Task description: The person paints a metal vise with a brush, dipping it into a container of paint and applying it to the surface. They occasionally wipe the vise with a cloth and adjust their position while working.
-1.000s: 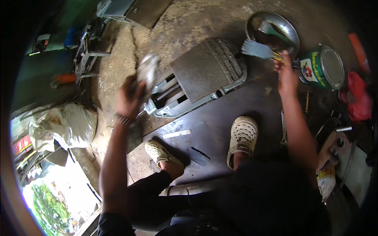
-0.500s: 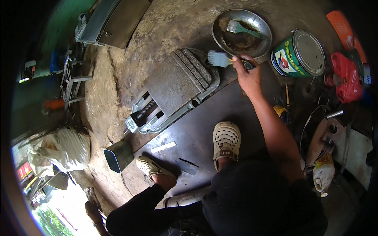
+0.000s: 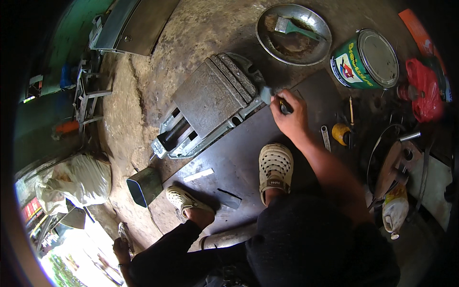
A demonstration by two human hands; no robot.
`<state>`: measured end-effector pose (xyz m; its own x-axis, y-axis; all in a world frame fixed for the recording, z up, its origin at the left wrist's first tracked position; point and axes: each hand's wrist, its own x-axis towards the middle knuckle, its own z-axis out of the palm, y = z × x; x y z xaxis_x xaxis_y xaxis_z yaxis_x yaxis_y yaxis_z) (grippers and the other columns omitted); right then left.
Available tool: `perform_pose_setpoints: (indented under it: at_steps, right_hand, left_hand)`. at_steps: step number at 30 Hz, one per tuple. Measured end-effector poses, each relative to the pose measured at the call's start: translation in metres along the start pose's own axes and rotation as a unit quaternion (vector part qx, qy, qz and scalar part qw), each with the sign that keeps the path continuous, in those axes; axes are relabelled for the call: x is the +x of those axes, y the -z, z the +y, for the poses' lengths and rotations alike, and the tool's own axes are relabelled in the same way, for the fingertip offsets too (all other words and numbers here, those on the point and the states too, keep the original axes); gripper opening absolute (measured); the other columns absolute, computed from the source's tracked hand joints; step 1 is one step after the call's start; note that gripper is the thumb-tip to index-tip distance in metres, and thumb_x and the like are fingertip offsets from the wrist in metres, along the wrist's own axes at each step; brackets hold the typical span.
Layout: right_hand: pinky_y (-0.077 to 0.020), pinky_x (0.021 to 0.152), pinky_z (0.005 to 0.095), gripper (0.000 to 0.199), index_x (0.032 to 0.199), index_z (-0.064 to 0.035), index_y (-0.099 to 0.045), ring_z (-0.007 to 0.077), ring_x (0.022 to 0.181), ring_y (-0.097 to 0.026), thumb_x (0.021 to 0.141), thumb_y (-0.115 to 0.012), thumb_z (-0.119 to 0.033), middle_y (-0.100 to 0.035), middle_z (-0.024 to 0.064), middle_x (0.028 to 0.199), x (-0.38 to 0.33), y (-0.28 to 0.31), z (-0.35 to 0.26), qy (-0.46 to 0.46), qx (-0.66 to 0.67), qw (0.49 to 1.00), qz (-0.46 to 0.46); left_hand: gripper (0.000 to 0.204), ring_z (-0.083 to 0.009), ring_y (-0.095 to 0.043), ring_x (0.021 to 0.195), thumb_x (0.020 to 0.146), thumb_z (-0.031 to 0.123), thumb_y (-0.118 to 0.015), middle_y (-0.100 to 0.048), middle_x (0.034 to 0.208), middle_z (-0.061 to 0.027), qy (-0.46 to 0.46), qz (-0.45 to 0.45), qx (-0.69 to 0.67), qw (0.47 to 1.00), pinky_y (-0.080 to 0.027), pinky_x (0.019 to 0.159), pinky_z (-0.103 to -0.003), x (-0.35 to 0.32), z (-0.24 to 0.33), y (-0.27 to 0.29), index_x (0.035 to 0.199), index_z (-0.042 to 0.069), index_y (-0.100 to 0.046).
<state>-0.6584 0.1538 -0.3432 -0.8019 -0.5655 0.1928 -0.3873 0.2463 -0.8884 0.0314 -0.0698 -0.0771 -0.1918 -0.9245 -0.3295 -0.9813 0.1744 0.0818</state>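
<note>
My right hand [image 3: 292, 114] is closed round the dark handle of a paint brush [image 3: 266, 94]. The brush's pale bristles touch the right end of a grey machine vise [image 3: 210, 100], low on its near side. The vise lies at a slant, its screw end toward the lower left. At the lower left edge my left hand [image 3: 122, 249] hangs beyond my knee, beside a small greyish thing [image 3: 125, 233]; its fingers are too dark to make out. A round metal pan [image 3: 267, 45] above the vise holds a green-handled brush [image 3: 299, 31] and brownish liquid.
A green paint can [image 3: 356, 64] and red plastic bag [image 3: 425, 91] stand at the upper right. A wrench [image 3: 325, 138], tools and a pale bottle [image 3: 395, 210] lie to the right. My clogs [image 3: 276, 167] rest on a dark metal sheet [image 3: 239, 165], near a square tube [image 3: 146, 186].
My right hand has come down and nearer with the brush, from beside the pan to the vise's right end. My left hand has shifted slightly right.
</note>
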Motion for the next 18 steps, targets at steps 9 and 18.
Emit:
perform_pose_setpoints:
  at_steps: [9,18]
  right_hand:
    - [-0.044,0.055,0.0339,0.016,0.078,-0.0007,-0.058,0.0209,0.053,-0.055,0.084,-0.067,-0.012,-0.057,0.0153,0.063,0.041,0.004,0.002,0.001,0.044,0.995,0.094]
    - [-0.0469,0.054,0.0382,0.011,0.077,-0.0025,-0.059,0.034,0.06,-0.063,0.08,-0.067,-0.009,-0.061,0.0168,0.066,0.006,0.012,0.011,0.001,0.034,0.999,0.003]
  left_hand:
    - [0.025,-0.016,-0.054,0.06,0.09,0.021,-0.064,-0.059,0.069,-0.0094,0.032,-0.02,-0.014,0.999,-0.045,0.054,-0.033,-0.004,-0.004,-0.001,0.095,-0.004,-0.062]
    - [0.033,-0.0226,-0.056,0.059,0.091,0.03,-0.06,-0.06,0.067,-0.0131,0.08,-0.056,0.074,0.992,-0.044,0.055,-0.039,-0.006,-0.042,-0.005,0.084,-0.001,-0.063]
